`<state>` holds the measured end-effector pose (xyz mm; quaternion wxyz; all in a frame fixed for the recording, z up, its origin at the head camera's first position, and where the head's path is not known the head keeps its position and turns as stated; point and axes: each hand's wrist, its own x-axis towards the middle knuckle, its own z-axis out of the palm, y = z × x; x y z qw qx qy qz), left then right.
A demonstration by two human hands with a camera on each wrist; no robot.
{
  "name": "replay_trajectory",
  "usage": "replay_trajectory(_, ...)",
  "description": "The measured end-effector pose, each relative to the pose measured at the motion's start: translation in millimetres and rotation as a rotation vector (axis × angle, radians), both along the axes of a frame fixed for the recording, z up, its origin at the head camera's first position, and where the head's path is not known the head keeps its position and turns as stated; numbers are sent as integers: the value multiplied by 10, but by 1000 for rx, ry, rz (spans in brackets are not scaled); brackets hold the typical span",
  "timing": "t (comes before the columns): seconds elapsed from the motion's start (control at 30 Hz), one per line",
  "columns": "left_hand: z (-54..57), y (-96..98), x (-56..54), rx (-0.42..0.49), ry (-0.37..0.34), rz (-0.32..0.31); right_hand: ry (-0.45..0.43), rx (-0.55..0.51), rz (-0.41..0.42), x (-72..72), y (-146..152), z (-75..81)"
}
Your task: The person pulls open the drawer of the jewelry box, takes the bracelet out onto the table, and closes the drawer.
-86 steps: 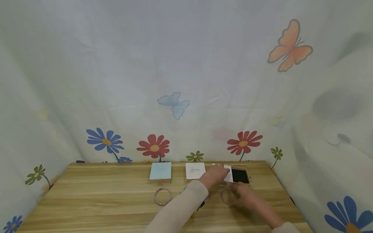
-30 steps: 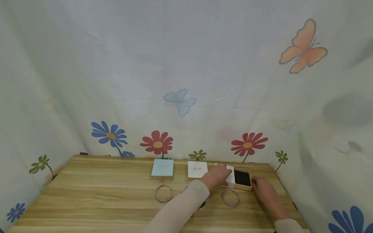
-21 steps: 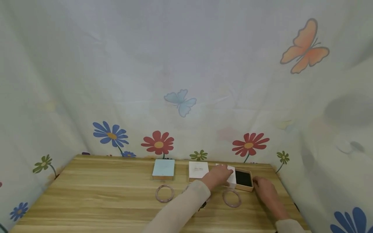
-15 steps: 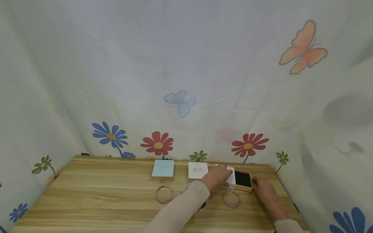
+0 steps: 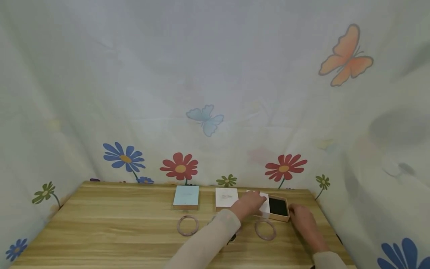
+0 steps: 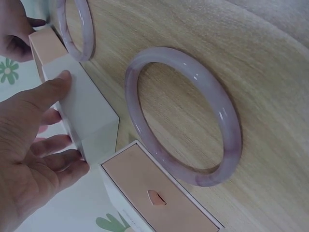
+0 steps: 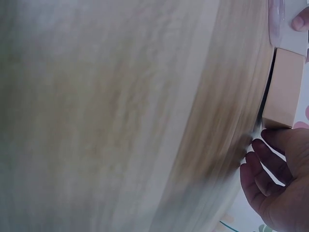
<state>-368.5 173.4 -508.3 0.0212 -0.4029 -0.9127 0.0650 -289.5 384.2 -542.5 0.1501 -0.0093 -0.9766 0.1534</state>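
A white-sleeved drawer box (image 5: pixel 265 210) lies at the table's back right, its tan drawer (image 5: pixel 279 218) drawn out to the right, showing a black lining. My left hand (image 5: pixel 248 204) grips the sleeve, thumb on one side and fingers on the other in the left wrist view. At the drawer's outer end is my right hand (image 5: pixel 304 222); the right wrist view has its thumb against the tan end wall (image 7: pixel 284 89), other fingers loosely bent. A pale purple bangle (image 5: pixel 265 238) lies just in front of this box. Another bangle (image 6: pixel 231 140) lies under my left forearm.
Left of the hands stand a white box (image 5: pixel 226 197), with a tan end and small pull tab (image 6: pixel 156 197), and a light blue box (image 5: pixel 186 196). A third bangle (image 5: pixel 187 234) lies before the blue one. A flowered curtain (image 5: pixel 215 74) hangs behind the wooden table (image 5: pixel 117 231).
My right hand has moved from the right-hand bangle to the drawer's outer end, and the box has turned slightly. My left hand keeps its hold. Over the last second, little but the camera shifts.
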Motion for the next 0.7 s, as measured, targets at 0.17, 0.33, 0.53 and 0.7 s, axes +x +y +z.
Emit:
replay_trajectory(0.17,7,-6,8,-4,7,-4,-3,2,0,-6,-18,-26)
replay_trajectory(0.33,10,-22,16,6,2,1,21,7,1,-29,-39,-36)
replay_trajectory(0.53,27,-37,36,5,-1,-2,10,-10,-8,-30,-55,-45)
replay_trajectory(0.7,38,-42,42,1,10,-5,11,-15,-4,-21,-59,-43)
